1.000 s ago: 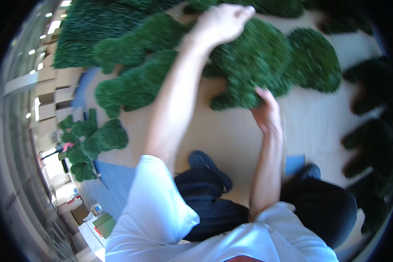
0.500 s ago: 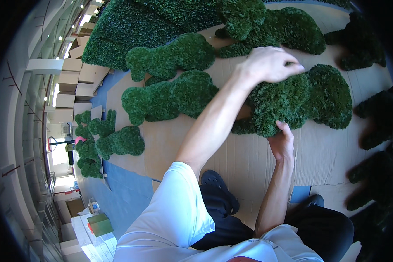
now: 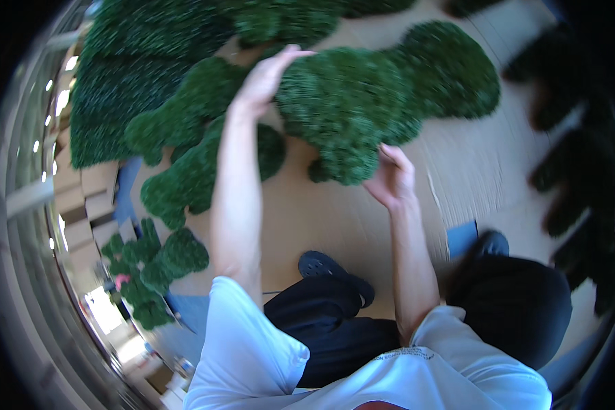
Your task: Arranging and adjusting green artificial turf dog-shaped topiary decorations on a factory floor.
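A bushy green artificial foliage piece (image 3: 376, 96) with rounded lobes lies over the brown cardboard floor (image 3: 321, 212) in front of me. My left hand (image 3: 266, 78) rests on its upper left edge with the fingers stretched over the tufts. My right hand (image 3: 391, 179) grips its lower edge from underneath. The piece looks slightly lifted at that lower edge. Both arms reach out from my white sleeves.
More green foliage pieces (image 3: 198, 147) lie to the left, and a large one (image 3: 137, 75) at the upper left. A smaller cluster (image 3: 154, 273) sits at the lower left on blue matting. Dark pieces (image 3: 581, 178) line the right. My dark shoes (image 3: 335, 270) stand below.
The view has swung, so the held foliage piece now sits higher and more central. My left hand has shifted to its upper left edge; my right hand stays under its lower edge.
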`<state>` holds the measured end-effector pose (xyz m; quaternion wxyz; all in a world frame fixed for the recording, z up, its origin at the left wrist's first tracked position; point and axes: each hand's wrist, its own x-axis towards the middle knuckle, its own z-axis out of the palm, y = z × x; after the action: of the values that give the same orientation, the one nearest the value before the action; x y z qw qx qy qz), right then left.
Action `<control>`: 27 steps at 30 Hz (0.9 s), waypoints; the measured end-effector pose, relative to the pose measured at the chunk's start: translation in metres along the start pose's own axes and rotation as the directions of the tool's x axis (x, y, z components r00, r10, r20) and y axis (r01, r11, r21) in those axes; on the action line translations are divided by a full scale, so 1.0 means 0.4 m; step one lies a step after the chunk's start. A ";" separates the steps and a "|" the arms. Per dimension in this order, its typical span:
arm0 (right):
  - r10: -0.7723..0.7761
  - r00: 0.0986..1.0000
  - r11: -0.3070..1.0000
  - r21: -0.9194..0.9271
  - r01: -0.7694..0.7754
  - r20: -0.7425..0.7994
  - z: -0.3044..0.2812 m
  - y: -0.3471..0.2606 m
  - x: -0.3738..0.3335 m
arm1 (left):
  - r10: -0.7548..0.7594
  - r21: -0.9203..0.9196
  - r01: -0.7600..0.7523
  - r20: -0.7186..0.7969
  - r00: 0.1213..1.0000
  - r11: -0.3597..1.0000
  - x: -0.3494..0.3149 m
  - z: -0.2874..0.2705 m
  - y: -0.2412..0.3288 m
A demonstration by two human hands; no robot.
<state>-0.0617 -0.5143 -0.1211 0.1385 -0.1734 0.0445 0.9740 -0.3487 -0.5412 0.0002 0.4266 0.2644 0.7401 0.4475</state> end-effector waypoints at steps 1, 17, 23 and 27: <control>0.013 0.992 0.993 0.114 -0.028 0.127 -0.002 0.007 0.003 | 0.056 0.013 -0.056 0.050 0.997 0.998 0.000 0.006 0.019; -0.057 0.963 0.996 0.046 0.071 -0.263 0.171 0.047 0.000 | 0.287 0.510 -0.254 0.015 0.958 0.822 -0.018 0.082 0.148; -0.129 0.952 0.986 -0.137 0.093 -0.277 0.259 0.084 0.027 | 0.331 0.612 -0.221 -0.071 0.941 0.759 -0.028 0.034 0.171; -0.126 0.934 0.960 -0.280 0.030 -0.334 0.246 0.123 0.078 | 0.335 0.735 -0.156 -0.102 0.937 0.660 -0.028 0.052 0.182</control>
<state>-0.1357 -0.5401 -0.0382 0.1424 -0.3620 -0.0718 0.9184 -0.3241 -0.5073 0.0645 0.1369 0.4542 0.8563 0.2044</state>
